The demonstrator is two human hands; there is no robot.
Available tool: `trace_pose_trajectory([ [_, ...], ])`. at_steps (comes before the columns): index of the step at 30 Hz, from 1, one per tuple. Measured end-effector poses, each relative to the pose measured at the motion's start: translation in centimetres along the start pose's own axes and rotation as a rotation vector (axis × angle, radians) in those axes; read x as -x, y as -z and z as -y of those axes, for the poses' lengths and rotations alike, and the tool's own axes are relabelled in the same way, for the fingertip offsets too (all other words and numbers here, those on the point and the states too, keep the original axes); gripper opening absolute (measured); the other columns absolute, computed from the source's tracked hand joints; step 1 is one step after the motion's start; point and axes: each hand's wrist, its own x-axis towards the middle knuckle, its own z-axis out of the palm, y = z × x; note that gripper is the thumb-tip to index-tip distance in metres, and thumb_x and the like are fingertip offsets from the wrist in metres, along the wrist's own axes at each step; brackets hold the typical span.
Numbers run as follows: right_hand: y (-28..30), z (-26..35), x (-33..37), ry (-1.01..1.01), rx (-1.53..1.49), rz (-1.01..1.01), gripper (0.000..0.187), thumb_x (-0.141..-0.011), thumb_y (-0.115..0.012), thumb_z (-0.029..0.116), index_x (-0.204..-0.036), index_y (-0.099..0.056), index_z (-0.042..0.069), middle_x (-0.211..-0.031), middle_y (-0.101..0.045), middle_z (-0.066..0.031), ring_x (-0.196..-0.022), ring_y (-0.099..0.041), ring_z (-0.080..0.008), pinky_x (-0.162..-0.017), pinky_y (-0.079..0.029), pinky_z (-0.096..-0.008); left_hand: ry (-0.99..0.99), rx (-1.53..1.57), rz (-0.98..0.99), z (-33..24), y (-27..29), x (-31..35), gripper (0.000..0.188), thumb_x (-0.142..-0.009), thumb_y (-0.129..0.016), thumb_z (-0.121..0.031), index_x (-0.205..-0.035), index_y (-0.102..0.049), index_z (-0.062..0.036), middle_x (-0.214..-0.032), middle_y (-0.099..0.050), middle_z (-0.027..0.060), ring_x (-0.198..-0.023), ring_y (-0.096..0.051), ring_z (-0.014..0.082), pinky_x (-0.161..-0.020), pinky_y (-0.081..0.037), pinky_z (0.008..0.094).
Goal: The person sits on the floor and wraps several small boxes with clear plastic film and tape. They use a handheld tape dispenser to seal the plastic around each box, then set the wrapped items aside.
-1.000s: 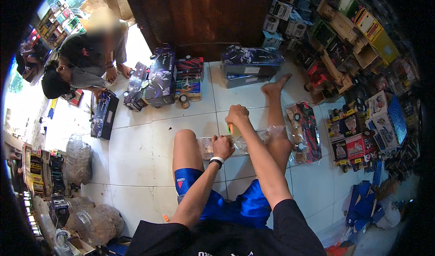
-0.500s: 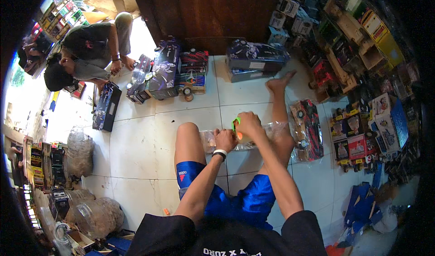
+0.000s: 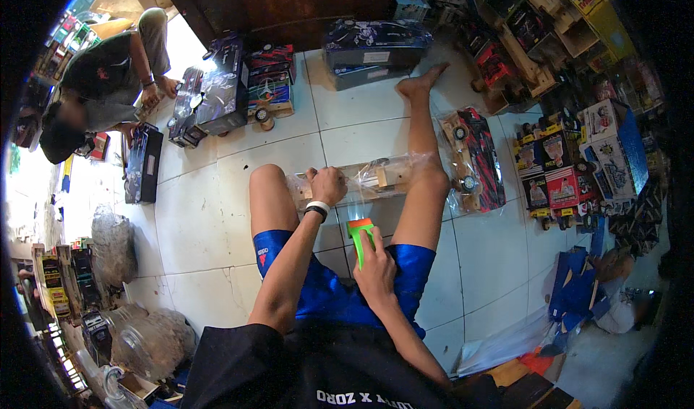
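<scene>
A long wooden piece (image 3: 379, 177) in clear plastic wrap lies between my legs, its right end against my right leg. My left hand (image 3: 327, 187) is on its left part, fingers curled onto the clear plastic wrap (image 3: 298, 185). Nearer to me, above my shorts, my right hand (image 3: 376, 268) grips a green and orange tape dispenser (image 3: 358, 243). A faint clear strip seems to run between the dispenser and the wrapped piece. What lies under my left fingers is hidden.
Right of my leg lies a plastic-wrapped toy truck (image 3: 477, 159). Dark boxed trucks (image 3: 376, 47) stand ahead, with more boxes (image 3: 217, 94) at far left. A co-worker (image 3: 101, 76) crouches by a dark box (image 3: 143, 163). Stacked toy trucks (image 3: 553, 170) line the right side.
My right hand has drawn the dispenser back from the wrapped piece toward my body. My left hand stays at the piece. The whole view has shifted.
</scene>
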Motion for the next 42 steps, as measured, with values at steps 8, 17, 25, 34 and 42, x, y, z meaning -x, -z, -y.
trace_pose_trajectory([
  [8,-2.6,-0.2,-2.3,-0.061,0.108,0.077,0.064,-0.083,-0.077,0.002,-0.144,-0.059,0.002,-0.160,-0.047,-0.0225,-0.103,-0.073,-0.0497,-0.088,-0.062,-0.0538,-0.126,0.049,0.097,0.7,1.4,0.6,0.015,-0.079,-0.070,-0.011,-0.092,-0.078,-0.0079,-0.094,-0.077,0.0186,-0.108,-0.070,0.0368,-0.104,-0.035,0.0621],
  [17,-4.4,-1.2,-3.0,-0.044,0.138,0.045,0.055,-0.088,-0.070,0.004,-0.142,-0.060,0.004,-0.156,-0.050,-0.0205,-0.097,-0.075,-0.0446,-0.086,-0.063,-0.0503,-1.021,-0.569,0.229,2.2,2.3,5.7,0.071,-0.099,-0.060,-0.029,-0.167,-0.039,-0.0270,-0.178,-0.026,-0.0007,-0.162,-0.027,0.0250,-0.128,-0.022,0.0580],
  [25,-5.7,-1.6,-7.7,0.116,0.181,0.168,0.033,-0.085,-0.073,0.005,-0.118,-0.073,0.006,-0.117,-0.071,-0.0147,-0.100,-0.072,-0.0428,-0.084,-0.060,-0.0517,-1.024,-1.489,-0.350,3.7,-1.6,5.2,0.083,-0.104,-0.045,-0.050,-0.175,-0.007,-0.0266,-0.183,0.001,-0.0045,-0.168,0.002,0.0166,-0.135,-0.008,0.0541],
  [34,9.0,-12.9,-0.2,-0.435,-0.958,-0.619,0.043,-0.092,-0.061,0.011,-0.134,-0.066,0.002,-0.120,-0.069,-0.0091,-0.107,-0.069,-0.0260,-0.097,-0.057,-0.0399,-1.112,-1.504,0.399,3.7,2.4,5.6,0.071,-0.102,-0.049,-0.047,-0.166,-0.028,-0.0255,-0.167,-0.006,0.0003,-0.156,-0.001,0.0191,-0.132,-0.001,0.0610],
  [42,0.7,-26.2,5.2,-0.970,-1.188,-0.952,0.058,-0.089,-0.063,0.009,-0.146,-0.056,0.005,-0.131,-0.065,-0.0093,-0.117,-0.065,-0.0244,-0.098,-0.057,-0.0412,-0.411,0.058,0.279,-1.8,4.3,-2.6,0.045,-0.110,-0.046,-0.039,-0.097,-0.069,-0.0024,-0.095,-0.074,0.0213,-0.103,-0.072,0.0445,-0.098,-0.050,0.0613],
])
